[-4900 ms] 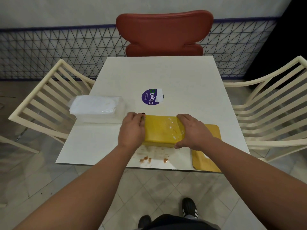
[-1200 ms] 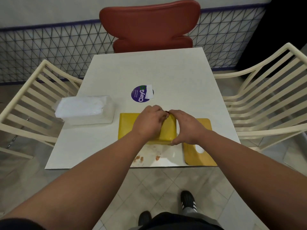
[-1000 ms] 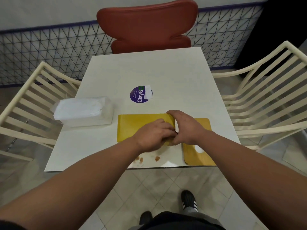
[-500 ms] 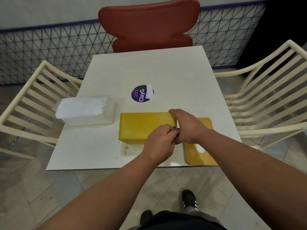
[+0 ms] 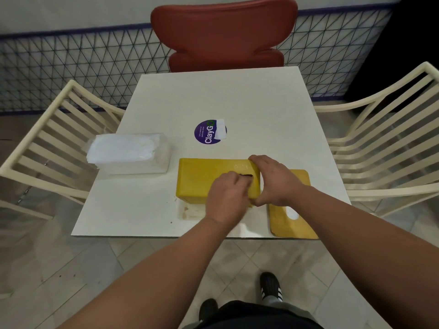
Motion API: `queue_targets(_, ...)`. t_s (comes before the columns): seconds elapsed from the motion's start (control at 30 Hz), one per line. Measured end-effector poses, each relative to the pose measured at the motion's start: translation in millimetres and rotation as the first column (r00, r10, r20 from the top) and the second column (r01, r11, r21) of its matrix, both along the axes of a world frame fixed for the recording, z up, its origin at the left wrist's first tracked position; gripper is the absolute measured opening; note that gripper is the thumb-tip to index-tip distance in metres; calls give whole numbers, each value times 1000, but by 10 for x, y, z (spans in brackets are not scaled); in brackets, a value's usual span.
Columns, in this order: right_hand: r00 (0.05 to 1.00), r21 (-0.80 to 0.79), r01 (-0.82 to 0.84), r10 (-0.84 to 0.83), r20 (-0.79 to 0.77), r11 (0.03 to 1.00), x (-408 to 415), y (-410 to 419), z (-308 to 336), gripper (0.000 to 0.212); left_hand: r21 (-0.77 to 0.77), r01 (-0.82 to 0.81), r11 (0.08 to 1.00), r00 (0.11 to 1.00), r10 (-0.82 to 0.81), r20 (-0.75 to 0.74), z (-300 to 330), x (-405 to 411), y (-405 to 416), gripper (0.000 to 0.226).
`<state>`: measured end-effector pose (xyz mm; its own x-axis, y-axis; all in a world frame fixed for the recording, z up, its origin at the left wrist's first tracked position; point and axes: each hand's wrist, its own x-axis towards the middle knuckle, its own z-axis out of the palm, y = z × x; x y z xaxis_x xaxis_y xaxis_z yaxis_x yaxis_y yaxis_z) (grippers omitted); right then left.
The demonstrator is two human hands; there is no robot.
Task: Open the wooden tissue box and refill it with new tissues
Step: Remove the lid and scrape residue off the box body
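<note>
Black shoes are seen on the tiled floor below the table edge. On the near right corner of the white table a yellow lid with an oval slot is laid flat. Just left of it the yellow wooden tissue box is set on the near part of the table. Its right end is gripped by the right hand, fingers curled over the far edge. The left hand is curled on the box top; whether anything is pinched cannot be told. Farther left, well apart, a clear-wrapped tissue pack is lying. Beyond, a purple sticker is noted, then a red chair.
</note>
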<state>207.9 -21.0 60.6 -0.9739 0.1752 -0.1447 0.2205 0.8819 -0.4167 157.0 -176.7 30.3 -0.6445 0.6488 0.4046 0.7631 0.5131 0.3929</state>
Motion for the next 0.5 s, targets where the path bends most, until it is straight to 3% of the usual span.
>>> queue_targets(0.07, 1000, -9, 3, -3, -15, 1000, -10, 0, -8, 111, -61, 116, 991, 993, -118, -20, 33, 93, 124, 20)
queue_targets(0.13, 1000, 4, -3, 3, -23, 1000, -17, 3, -7, 111, -107, 118, 987, 991, -124, -49, 81, 60, 136, 19)
queue_targets(0.33, 1000, 27, -5, 5, 8, 1000, 12, 5, 18, 119, -20, -277, 961, 961, 277, 5, 93, -441, -319, 19)
queue_targets(0.5, 1000, 28, 2, -2, 19, 1000, 5, 12, 17, 119, -82, -385, 919, 912, 393, 117, 181, -754, -659, 25)
